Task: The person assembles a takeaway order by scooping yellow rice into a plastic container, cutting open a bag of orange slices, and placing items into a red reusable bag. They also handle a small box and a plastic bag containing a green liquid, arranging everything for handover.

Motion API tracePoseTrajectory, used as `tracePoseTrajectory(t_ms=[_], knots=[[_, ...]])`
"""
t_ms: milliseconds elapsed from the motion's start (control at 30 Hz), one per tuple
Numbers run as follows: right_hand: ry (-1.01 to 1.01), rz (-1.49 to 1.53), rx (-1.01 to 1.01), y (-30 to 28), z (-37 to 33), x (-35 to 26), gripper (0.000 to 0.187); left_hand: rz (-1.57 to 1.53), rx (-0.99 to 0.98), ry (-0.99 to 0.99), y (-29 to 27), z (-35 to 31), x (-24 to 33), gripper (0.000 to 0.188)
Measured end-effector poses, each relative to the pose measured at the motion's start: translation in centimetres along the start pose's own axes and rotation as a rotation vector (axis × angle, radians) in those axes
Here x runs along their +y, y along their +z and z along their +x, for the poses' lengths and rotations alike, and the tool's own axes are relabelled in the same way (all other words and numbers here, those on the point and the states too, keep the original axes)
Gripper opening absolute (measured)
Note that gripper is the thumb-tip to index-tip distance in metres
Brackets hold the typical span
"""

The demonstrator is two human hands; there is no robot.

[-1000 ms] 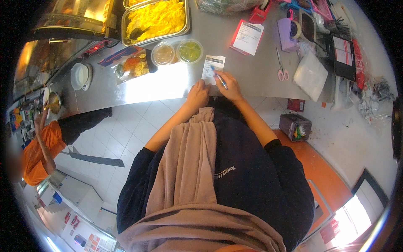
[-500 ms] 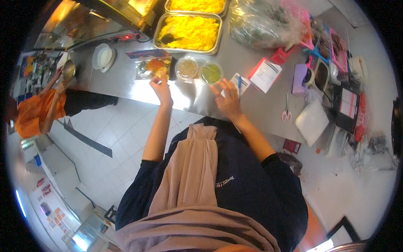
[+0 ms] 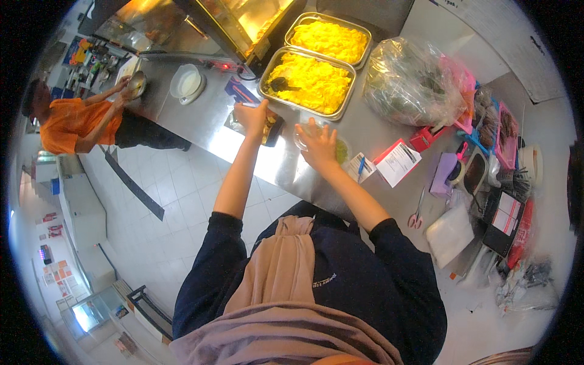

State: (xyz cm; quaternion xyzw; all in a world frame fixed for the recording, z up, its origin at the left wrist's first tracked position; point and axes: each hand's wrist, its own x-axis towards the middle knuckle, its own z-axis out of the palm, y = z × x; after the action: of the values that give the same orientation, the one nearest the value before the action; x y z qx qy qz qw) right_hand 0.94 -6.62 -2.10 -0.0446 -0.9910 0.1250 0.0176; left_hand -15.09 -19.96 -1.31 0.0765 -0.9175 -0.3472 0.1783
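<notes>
My left hand [image 3: 252, 118] is closed around something small and pale that I cannot make out, above a dark tray of food [image 3: 270, 129] with a clear edge. Forearm and hand cover much of that tray. Fingers spread, my right hand [image 3: 318, 145] reaches over a clear round tub [image 3: 300, 139] and touches or nearly touches its top. Behind the fingers, a second round tub with green contents [image 3: 342, 151] shows only in part. Just beyond them stands a metal pan of yellow food [image 3: 316, 82] with a black spoon [image 3: 281, 84] in it.
Another pan of yellow food [image 3: 331, 39] and a lit display case [image 3: 243, 24] stand behind. Rightward are a clear plastic bag [image 3: 407, 76], paper slips [image 3: 396, 163], a blue pen [image 3: 361, 165] and scissors [image 3: 416, 217]. A person in orange [image 3: 85, 125] works at the left with a bowl.
My right hand has moved from beside the green tub to over the other round tub. My left hand has lifted from the food toward the tray's far side. The view has shifted.
</notes>
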Motion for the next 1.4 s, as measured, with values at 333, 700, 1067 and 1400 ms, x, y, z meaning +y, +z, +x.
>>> tracePoseTrajectory(t_ms=[333,700,1067,1400], knots=[[-0.243,0.558,0.244,-5.0,0.7,0.4,0.074,0.163,-0.959,0.644,-15.5,0.2,-1.2,0.070],[-0.409,0.768,-0.286,-5.4,5.2,-8.1,0.046,0.009,-1.176,0.657,-20.0,9.1,-10.6,0.053],[0.645,1.293,-0.252,5.1,7.0,-7.4,0.073,-0.408,-1.293,-0.069,-7.6,12.5,-17.2,0.031],[0.541,1.498,-0.859,4.1,9.5,-9.3,0.098,-0.646,-1.143,0.305,-5.6,11.8,-16.5,0.040]])
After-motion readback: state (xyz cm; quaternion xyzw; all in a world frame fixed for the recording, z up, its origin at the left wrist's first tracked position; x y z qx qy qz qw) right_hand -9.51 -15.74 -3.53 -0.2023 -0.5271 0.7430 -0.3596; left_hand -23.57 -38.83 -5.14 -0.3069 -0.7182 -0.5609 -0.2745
